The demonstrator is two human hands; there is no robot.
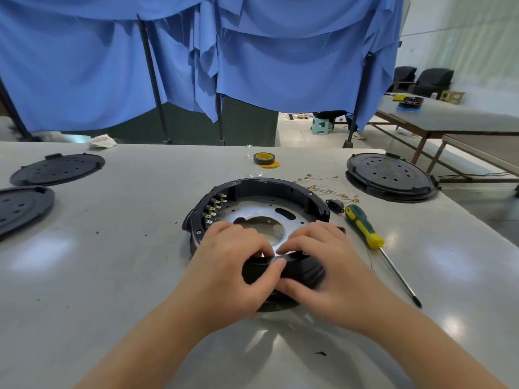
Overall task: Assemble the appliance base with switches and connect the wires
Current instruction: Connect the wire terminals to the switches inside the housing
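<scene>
While both hands work at its near edge, the grey worktable (118,276) carries everything: the round appliance base (261,200) lies in the middle, open side up, with black cover discs at the far left (57,169), at the left edge (22,209) and at the far right (390,175).

Inside the base a silvery metal plate (252,213) with a large central hole sits flat, and a row of switches (214,210) with brass terminals already stands along the left inner wall. A green-and-yellow screwdriver (365,227) lies just right of the base, a roll of tape (264,159) beyond it, and thin loose wires (323,186) with small gold terminals are scattered between the base and the right disc.

The left hand (233,265) and right hand (323,265) both curl over the near rim, thumbs outside and fingers inside, gripping what looks like a black rim section; the knuckles hide its seat, so I cannot tell whether it is a separate piece.

To seat it well, I would press evenly with both thumbs, keep the base flat on the table, and check that the rim lines up all round before reaching for a wire.
</scene>
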